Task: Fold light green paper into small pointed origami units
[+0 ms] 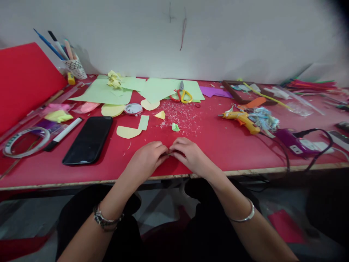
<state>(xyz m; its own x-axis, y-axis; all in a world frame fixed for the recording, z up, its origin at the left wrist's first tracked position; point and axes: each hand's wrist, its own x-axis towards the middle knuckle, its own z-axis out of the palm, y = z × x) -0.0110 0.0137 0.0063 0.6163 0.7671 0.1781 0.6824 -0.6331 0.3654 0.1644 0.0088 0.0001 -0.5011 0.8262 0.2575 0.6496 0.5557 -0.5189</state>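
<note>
Fingers (163, 149) of my left hand (148, 156) and right hand (190, 154) pinched tight, thin brownish sliver (169, 154) (material unclear) between them, likely mid-shaping, next needs even pressure.

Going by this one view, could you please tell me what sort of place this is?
Probably a craft workspace, though whether at home or in a workshop I cannot tell: a yellow glue gun lies on the red tabletop, and scissors rest partly on light green paper.
</note>
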